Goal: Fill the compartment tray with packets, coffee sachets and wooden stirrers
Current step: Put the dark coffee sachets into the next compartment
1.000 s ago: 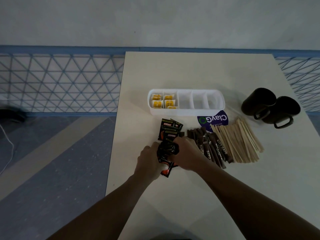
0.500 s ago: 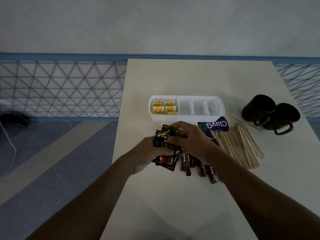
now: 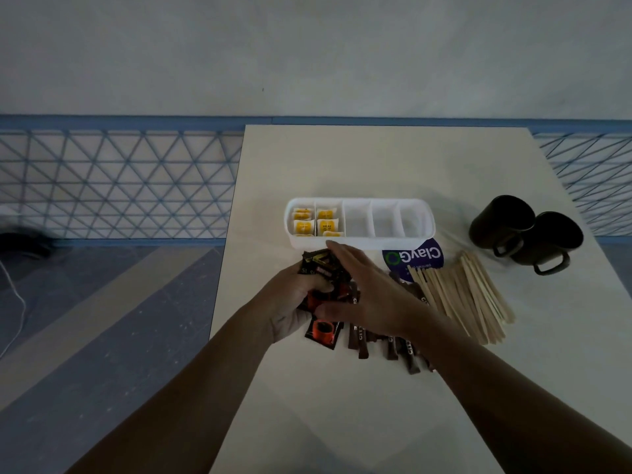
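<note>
Two bare arms in dim light
The bare left grip (image 3: 290, 302) and bare right grip (image 3: 369, 289) run into uncovered wrists and long bare forearms (image 3: 205, 388), skin showing all the way to the view's lower edge.

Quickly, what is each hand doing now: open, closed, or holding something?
Left hand: holds a bundle of coffee sachets.
Right hand: open, straight fingers resting on the sachets.

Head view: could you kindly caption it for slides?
Left hand grips dark coffee sachets, right hand over them, near white compartment tray.
</note>
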